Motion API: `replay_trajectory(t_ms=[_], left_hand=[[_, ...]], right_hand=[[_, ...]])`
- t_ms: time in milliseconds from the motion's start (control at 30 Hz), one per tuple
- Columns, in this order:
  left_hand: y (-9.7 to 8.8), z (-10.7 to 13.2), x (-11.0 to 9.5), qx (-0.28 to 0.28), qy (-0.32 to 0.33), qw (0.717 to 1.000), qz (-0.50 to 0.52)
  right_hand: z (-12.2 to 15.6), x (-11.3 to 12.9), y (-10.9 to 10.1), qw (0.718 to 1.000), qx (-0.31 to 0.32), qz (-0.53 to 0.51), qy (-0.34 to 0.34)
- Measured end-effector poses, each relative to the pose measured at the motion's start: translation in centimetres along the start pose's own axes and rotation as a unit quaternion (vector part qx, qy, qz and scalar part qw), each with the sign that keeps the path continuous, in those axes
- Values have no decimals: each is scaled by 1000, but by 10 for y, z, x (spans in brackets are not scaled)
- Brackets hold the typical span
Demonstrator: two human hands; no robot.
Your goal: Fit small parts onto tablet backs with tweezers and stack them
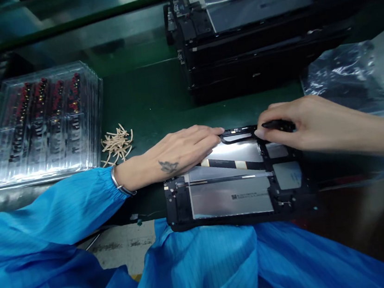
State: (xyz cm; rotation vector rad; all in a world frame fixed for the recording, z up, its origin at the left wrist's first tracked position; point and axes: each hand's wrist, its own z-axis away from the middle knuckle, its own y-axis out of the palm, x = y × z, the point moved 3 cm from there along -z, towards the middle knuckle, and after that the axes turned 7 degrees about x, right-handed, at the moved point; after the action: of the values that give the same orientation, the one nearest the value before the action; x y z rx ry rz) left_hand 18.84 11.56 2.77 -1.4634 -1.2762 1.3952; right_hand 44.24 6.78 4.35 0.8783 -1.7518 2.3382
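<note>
A tablet-like device with its inside exposed (230, 200) lies at the table's front edge, showing silvery panels, a black-and-gold ribbon cable (222, 164) and a black frame. My left hand (182, 152) lies across its upper left part, fingers stretched out. Its fingertips reach a narrow black strip with small parts (237, 131) along the device's far edge. At the right end of that strip, my right hand (291, 125) is closed round a slim black tool (279, 126). The fingers hide part of this tool, so its exact kind is unclear.
Stacked clear plastic trays (46, 129) with rows of small circuit parts stand at left. Beside them lies a pile of thin tan strips (118, 143). Stacked black device housings (252, 38) rise behind the work. Clear plastic wrapping (344, 74) sits at right.
</note>
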Motion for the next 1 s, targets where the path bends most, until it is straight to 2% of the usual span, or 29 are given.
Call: replay_trajectory(t_ms=[133,433,733,933,1000], left_hand=[[0,2,1,10,21,1000,-6],[-1,-2,-4,0,51,990,-129],[-1,-11,-7,32,42,980,-190],[-2,-30,-13,79,15,966,-246],[-2,-36,-18,79,12,961,-266]], right_hand=[[-1,3,-1,1000,-18,-13,-2],[-2,12,3,997,8,78,0],[0,11,6,996,25,79,10],[-2,9,5,995,24,98,24],[-2,13,4,995,12,93,17]])
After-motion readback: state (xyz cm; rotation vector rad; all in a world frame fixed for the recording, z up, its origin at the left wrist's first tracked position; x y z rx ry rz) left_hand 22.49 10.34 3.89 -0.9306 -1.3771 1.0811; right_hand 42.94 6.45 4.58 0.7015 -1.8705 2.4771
